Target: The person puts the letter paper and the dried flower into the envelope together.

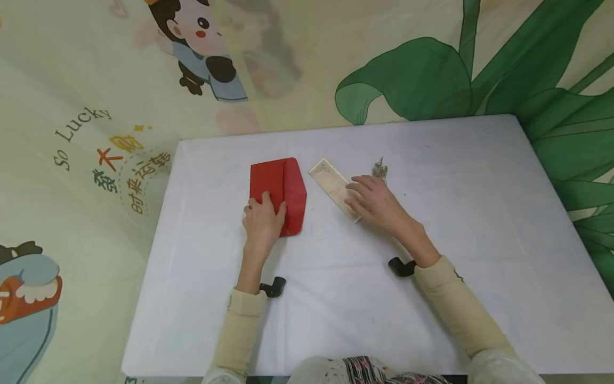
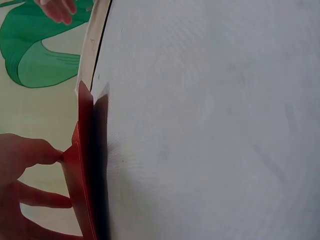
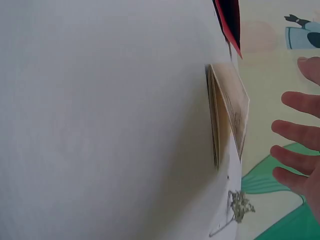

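Note:
A red envelope [image 1: 267,178] lies on the white table with its flap unfolded to the right. My left hand [image 1: 263,218] holds its lower part, the thumb by the mouth edge and the fingers toward the left side. In the left wrist view, the envelope's red paper [image 2: 80,185] bulges up at the thumb tip. To the right lies a cream folded card [image 1: 331,184], whose upper leaf [image 3: 232,97] stands partly raised in the right wrist view. Over the card's lower end hovers my right hand [image 1: 376,205], fingers spread and apart from it.
Just beyond the right hand is a small silvery-grey sprig-like item [image 1: 380,169], its thin stem seen in the right wrist view. The white-covered table [image 1: 336,309] meets a printed cloth backdrop [image 1: 297,112] behind. Black wrist cameras [image 1: 273,287] sit on both wrists.

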Available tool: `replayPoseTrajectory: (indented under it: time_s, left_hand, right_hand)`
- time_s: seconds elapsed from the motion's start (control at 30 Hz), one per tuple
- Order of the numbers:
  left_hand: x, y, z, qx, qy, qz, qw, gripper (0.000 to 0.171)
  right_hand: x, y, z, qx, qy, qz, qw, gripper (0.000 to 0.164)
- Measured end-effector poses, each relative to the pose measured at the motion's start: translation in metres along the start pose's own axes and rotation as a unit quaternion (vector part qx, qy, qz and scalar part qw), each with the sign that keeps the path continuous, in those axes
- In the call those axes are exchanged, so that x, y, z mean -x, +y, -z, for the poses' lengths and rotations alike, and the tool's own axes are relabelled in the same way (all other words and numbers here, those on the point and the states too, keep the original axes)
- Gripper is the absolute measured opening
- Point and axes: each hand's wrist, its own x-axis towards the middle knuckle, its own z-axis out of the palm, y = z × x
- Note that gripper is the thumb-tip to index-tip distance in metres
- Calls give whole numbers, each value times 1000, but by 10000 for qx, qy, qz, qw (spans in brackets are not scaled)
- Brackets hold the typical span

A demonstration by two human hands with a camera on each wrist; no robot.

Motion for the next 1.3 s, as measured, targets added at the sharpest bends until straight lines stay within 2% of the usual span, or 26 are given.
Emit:
replayPoseTrajectory:
  time_s: [0.37, 0.73, 0.97, 1.13, 1.3]
  left_hand:
    - [-1, -1, -2, -7, 113, -53, 9999, 52]
    - [-2, -2, -1, -123, 81, -35, 9999, 52]
    - [-3, -2, -1, -117, 86, -25, 9999, 56]
    - [-4, -4, -1, -122, 52, -10, 9999, 58]
    - [-6, -6, -1, -120, 45, 11, 9999, 58]
  right_hand:
    - [-12, -16, -13, -344, -489, -81, 9982, 40]
    - [-25, -31, -30, -331, -741, 238, 9964, 39]
    - [-36, -44, -42, -359, -1378, 211, 9896, 47]
    - [-46, -51, -49, -368, -1623, 302, 9856, 51]
    - [-55, -58, -55, -166, -1933, 184, 9808, 53]
